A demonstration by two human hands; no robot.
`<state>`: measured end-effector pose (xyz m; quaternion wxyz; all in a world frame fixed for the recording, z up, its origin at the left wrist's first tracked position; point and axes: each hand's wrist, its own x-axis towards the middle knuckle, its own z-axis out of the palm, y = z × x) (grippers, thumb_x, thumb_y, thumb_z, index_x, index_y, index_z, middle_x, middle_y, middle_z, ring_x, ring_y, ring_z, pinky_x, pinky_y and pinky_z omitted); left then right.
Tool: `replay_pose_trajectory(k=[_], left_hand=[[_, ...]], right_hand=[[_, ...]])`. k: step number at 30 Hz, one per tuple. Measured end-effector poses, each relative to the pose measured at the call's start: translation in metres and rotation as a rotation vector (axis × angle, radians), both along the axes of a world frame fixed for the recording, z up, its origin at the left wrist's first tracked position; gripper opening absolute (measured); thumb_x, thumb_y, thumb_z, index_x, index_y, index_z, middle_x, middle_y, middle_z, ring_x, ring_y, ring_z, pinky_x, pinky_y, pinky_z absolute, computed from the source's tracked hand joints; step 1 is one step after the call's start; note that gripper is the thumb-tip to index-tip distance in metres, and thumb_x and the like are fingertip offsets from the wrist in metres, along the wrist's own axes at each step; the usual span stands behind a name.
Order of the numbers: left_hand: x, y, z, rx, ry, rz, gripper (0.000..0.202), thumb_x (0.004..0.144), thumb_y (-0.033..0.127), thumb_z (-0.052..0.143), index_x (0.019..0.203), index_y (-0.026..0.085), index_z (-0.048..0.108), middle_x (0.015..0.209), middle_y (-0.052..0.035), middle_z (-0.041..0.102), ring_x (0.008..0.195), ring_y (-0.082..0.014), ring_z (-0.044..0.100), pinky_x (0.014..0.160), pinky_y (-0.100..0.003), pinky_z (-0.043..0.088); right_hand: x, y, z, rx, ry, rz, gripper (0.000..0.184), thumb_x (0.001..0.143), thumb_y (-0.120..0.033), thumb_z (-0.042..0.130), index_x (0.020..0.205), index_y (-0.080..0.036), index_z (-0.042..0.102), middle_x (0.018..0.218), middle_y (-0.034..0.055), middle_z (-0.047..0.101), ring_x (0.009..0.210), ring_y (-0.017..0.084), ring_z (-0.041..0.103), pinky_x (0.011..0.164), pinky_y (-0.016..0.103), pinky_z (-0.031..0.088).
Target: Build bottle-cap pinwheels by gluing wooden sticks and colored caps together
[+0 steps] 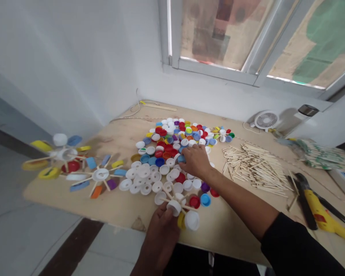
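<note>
Near the table's front edge, my left hand (161, 226) is closed on the white hub cap of a wheel of bottle caps and wooden sticks (174, 207). Several bare sticks radiate from the hub, and white and yellow caps sit on others. Farther in, my right hand (196, 159) reaches into a pile of loose bottle caps (166, 147), its fingers closed around a light blue bottle cap (181, 158). White caps with holes (143, 176) lie left of it. Red, blue and purple caps lie beneath and beside my right forearm.
Cap wheels stand at the left (100, 174) and the back (222, 132). To the right lie wooden sticks (255, 166), a yellow glue gun (319, 211) and green-white packets (323, 153). A white fan (266, 120) and a bottle (304, 113) stand by the wall.
</note>
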<state>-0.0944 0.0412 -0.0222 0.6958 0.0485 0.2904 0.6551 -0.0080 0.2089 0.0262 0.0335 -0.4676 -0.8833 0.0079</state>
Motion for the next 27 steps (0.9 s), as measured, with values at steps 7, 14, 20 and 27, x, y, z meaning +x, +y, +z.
replay_pose_trajectory(k=[7,14,20,27], left_hand=[[0.0,-0.001,0.002,0.044,0.023,-0.037,0.031,0.064,0.03,0.082,0.091,0.019,0.072,0.093,-0.0078,0.075,0.091,-0.0258,0.069,0.087,-0.036,0.053],[0.0,0.001,0.002,0.034,0.043,-0.011,0.026,0.059,0.029,0.085,0.079,0.017,0.072,0.084,-0.0042,0.075,0.076,-0.0179,0.069,0.072,-0.026,0.057],[0.001,0.005,0.003,0.012,0.059,0.016,0.028,0.054,0.026,0.087,0.075,0.017,0.072,0.08,-0.0038,0.075,0.075,-0.0193,0.069,0.067,-0.028,0.059],[0.003,0.002,0.004,-0.027,0.068,0.081,0.03,0.052,0.023,0.088,0.074,0.015,0.069,0.076,-0.0039,0.073,0.075,-0.0194,0.069,0.068,-0.028,0.059]], right_hand=[[0.027,-0.011,0.011,-0.018,0.209,-0.075,0.024,0.079,-0.031,0.06,0.098,-0.017,0.064,0.093,0.0074,0.068,0.093,0.025,0.056,0.086,0.04,0.031],[0.095,-0.073,0.012,-0.107,0.382,-0.029,0.01,0.074,-0.024,0.067,0.082,-0.02,0.062,0.085,0.0008,0.068,0.083,0.019,0.059,0.081,0.034,0.036],[0.127,-0.116,-0.006,-0.11,0.405,0.01,0.017,0.074,-0.018,0.066,0.09,-0.021,0.062,0.087,0.0022,0.069,0.087,0.022,0.058,0.086,0.038,0.033],[0.136,-0.118,-0.014,-0.085,0.505,-0.012,0.02,0.077,-0.023,0.071,0.095,-0.022,0.062,0.096,0.004,0.069,0.095,0.023,0.059,0.092,0.043,0.031]])
